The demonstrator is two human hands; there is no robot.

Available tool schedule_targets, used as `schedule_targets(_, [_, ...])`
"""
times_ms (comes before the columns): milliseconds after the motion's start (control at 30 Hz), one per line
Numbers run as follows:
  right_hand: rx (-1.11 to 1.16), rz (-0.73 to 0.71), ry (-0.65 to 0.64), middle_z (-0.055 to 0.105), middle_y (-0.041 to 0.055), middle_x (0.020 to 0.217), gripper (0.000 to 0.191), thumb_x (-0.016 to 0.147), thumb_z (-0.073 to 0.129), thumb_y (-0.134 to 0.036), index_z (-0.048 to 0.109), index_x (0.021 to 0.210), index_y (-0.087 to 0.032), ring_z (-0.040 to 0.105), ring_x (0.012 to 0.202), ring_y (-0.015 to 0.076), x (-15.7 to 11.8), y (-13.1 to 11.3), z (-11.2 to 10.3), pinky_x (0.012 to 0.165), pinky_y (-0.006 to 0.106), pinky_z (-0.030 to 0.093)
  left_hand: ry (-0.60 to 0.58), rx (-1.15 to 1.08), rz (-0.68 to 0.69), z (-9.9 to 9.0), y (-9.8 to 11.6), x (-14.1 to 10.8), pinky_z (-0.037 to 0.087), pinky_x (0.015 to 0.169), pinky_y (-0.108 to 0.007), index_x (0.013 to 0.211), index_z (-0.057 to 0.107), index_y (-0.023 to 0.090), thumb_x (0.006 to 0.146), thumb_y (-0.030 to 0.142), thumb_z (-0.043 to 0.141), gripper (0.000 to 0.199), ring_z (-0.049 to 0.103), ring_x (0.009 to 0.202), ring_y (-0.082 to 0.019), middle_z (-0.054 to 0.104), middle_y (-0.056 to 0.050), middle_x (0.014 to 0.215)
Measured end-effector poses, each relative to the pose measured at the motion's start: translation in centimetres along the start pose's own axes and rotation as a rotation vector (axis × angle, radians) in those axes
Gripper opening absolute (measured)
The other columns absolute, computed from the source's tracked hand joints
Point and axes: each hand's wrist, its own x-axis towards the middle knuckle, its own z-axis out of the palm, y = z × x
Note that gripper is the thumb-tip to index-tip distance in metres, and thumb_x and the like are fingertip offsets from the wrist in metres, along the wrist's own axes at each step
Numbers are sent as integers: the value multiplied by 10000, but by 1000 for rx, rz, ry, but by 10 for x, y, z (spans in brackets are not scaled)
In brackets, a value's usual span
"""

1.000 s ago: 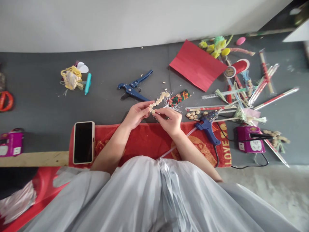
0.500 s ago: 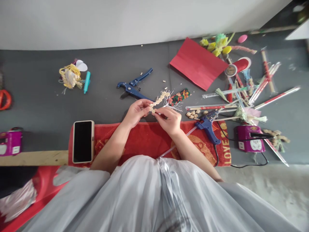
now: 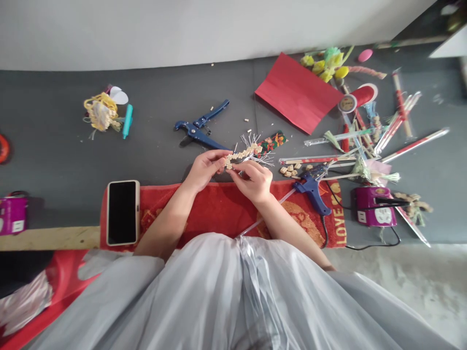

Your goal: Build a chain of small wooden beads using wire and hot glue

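Since the cream, knobbly beaded strip (image 3: 240, 155) is held over the grey table (image 3: 153, 146), inward from the middle of its near edge, a light, even pinch would likely serve best: the left hand (image 3: 205, 171) grips its left end between thumb and fingers, the right hand (image 3: 252, 182) pinches just beside. Counting left to right: by the near edge, one purple plastic socket box (image 3: 13, 214) and one black-screened phone in a pale case (image 3: 122, 214); farther in, one blue metal cutter (image 3: 204, 138); towards the far edge, one red paper sheet (image 3: 299, 92); by the near edge again, one blue plastic glue gun (image 3: 314, 190) and a second purple box (image 3: 367, 198)
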Motion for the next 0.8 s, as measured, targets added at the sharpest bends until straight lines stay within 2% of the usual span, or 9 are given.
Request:
schedule_targets(167, [-29,13,-27,723,11,678,161,938,672,-336,744,843,-228,600,508,100,0,-1,-1,490,222,473,-6,-9,-1,0,0,0,434,548,-172,921,838,188,568,495,969,486,526,561,-37,682,11,668])
schedule_targets(333, [-22,-38,18,692,-11,641,108,928,684,-280,736,856,-220,570,484,84,2,-3,-1,465,209,443,-9,-19,-5,0,0,1,437,550,-165,919,837,192,566,485,973,479,533,560,-33,684,13,669])
schedule_targets(567, [-16,37,-40,679,-4,642,156,941,650,-329,736,861,-228,566,502,96,0,-2,-1,491,223,456,-29,-4,5,-1,-1,0,448,553,-176,935,824,182,588,482,965,480,535,567,-38,694,9,705])
schedule_targets(800, [-14,13,-25,687,-9,642,123,931,665,-298,736,862,-226,564,495,90,2,-2,-2,483,219,450,-35,-10,4,-1,0,0,443,547,-173,936,824,192,591,460,967,460,536,565,-35,695,11,718])
